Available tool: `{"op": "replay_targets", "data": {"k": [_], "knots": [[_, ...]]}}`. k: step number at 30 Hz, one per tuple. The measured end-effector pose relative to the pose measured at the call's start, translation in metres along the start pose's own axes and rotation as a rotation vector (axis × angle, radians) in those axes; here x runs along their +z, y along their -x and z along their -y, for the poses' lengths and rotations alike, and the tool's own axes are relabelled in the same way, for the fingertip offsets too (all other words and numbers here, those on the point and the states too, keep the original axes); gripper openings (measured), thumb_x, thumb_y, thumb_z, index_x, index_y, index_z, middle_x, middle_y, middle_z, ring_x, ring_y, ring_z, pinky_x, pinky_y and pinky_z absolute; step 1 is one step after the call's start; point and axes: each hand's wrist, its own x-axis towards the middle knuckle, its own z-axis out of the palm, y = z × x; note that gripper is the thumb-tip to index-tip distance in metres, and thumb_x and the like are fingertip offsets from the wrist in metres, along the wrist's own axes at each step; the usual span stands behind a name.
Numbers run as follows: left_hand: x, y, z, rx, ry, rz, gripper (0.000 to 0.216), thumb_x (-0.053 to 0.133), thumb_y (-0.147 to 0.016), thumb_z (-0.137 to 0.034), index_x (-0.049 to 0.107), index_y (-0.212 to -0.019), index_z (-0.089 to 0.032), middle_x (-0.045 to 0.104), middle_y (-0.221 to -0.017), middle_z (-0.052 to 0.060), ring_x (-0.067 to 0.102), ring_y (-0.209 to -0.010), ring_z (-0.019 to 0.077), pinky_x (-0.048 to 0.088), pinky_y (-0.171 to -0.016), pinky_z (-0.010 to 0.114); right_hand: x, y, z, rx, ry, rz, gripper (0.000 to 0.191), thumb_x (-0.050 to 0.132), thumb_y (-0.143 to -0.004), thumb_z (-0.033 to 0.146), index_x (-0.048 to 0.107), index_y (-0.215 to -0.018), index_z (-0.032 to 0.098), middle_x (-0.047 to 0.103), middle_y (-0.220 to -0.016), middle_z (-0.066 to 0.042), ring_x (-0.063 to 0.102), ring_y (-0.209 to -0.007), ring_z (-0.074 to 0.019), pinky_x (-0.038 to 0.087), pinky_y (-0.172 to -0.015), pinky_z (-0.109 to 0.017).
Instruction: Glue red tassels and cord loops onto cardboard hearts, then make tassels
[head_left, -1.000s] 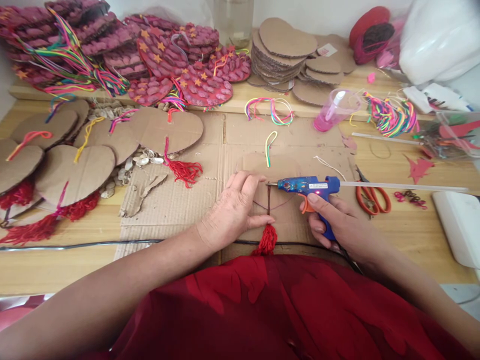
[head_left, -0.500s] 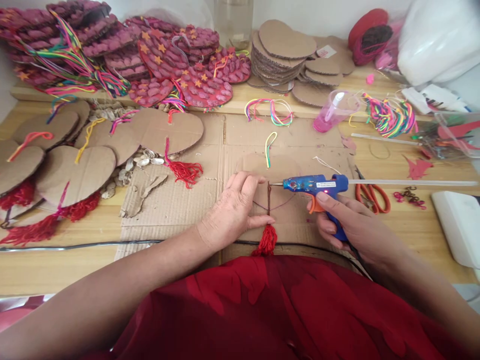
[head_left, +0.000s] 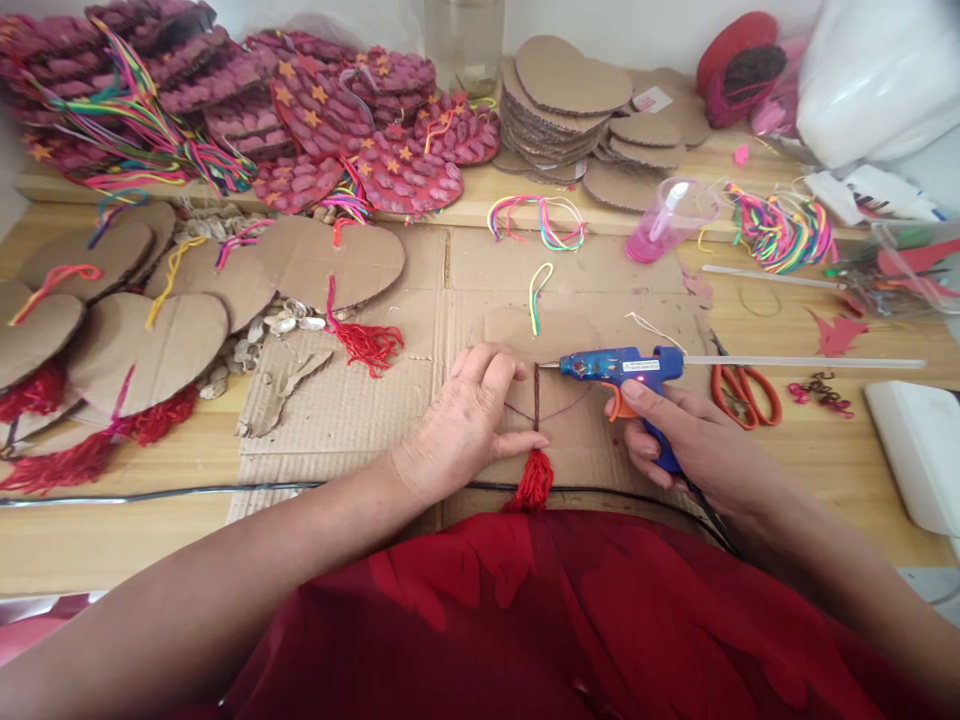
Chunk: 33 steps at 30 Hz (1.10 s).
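A blue hot glue gun (head_left: pixel 622 367) with an orange trigger is gripped in my right hand (head_left: pixel 675 430). Its metal nozzle points left, at the upper end of a dark brown cord (head_left: pixel 537 400) lying on a cardboard heart (head_left: pixel 574 345). From the cord's lower end hangs a red yarn tassel (head_left: pixel 534 482). My left hand (head_left: pixel 480 410) rests on the heart with thumb and bent fingers spread apart. Its thumb tip lies at the cord just above the tassel, and its fingertips are near the nozzle. A yellow-green cord loop (head_left: pixel 538 298) sits at the heart's top.
Tasselled cardboard hearts (head_left: pixel 150 350) lie at left. Pink decorated hearts (head_left: pixel 409 170) and plain cardboard shapes (head_left: pixel 574 75) are stacked behind. Orange-handled scissors (head_left: pixel 742 392), a pink cup (head_left: pixel 667 220) and a white box (head_left: pixel 915 450) are at right. A black cable (head_left: pixel 225 488) crosses the front.
The glue gun and my right hand have shifted slightly left, bringing the nozzle closer to the cord's upper end. My left hand stays in place.
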Motion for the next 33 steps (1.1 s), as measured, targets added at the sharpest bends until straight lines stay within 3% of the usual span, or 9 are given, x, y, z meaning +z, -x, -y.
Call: {"op": "replay_targets", "data": {"k": [11,15,21,28,33], "knots": [[-0.001,-0.001,-0.001,-0.014,0.009,0.005,0.065,0.088,-0.07,-0.042,0.043,-0.113,-0.021,0.052,-0.119,0.009,0.053,-0.114,0.027,0.05,-0.097,0.044,-0.002,0.001,0.009,0.006,-0.016,-0.039,0.036,0.06,-0.089,0.058,0.057,-0.087,0.023,0.044,-0.051,0.007,0.037,-0.032,-0.0068,0.021,-0.029,-0.017],[-0.001,0.0,0.0,-0.017,0.017,0.008,0.064,0.087,-0.071,-0.042,0.043,-0.113,-0.022,0.052,-0.119,0.009,0.053,-0.115,0.0273,0.049,-0.098,0.045,-0.009,0.005,0.007,0.088,-0.018,0.035,0.04,0.064,-0.084,0.06,0.053,-0.076,0.023,0.043,-0.045,0.007,0.034,-0.03,-0.0072,0.021,-0.029,-0.019],[-0.001,-0.001,-0.001,-0.013,0.003,0.012,0.064,0.087,-0.072,-0.041,0.043,-0.113,-0.021,0.053,-0.118,0.009,0.053,-0.115,0.0274,0.05,-0.098,0.044,-0.008,0.006,0.007,0.164,0.071,0.12,0.055,0.05,-0.089,0.067,0.044,-0.056,0.023,0.039,-0.034,0.004,0.026,-0.027,-0.0065,0.014,-0.028,-0.019],[-0.001,0.0,-0.002,-0.013,0.005,0.004,0.064,0.088,-0.07,-0.041,0.043,-0.112,-0.022,0.052,-0.118,0.009,0.053,-0.115,0.0273,0.05,-0.098,0.045,-0.002,0.0,0.01,0.085,-0.06,0.023,0.034,0.06,-0.089,0.056,0.057,-0.083,0.023,0.043,-0.048,0.008,0.035,-0.03,-0.0071,0.019,-0.027,-0.018],[-0.002,0.0,-0.001,-0.025,0.009,0.019,0.062,0.086,-0.072,-0.041,0.043,-0.112,-0.022,0.052,-0.12,0.01,0.052,-0.117,0.0279,0.05,-0.098,0.045,-0.008,0.004,0.006,0.105,-0.044,0.065,0.039,0.058,-0.089,0.059,0.056,-0.077,0.022,0.042,-0.045,0.007,0.031,-0.03,-0.0065,0.018,-0.029,-0.018]]}}
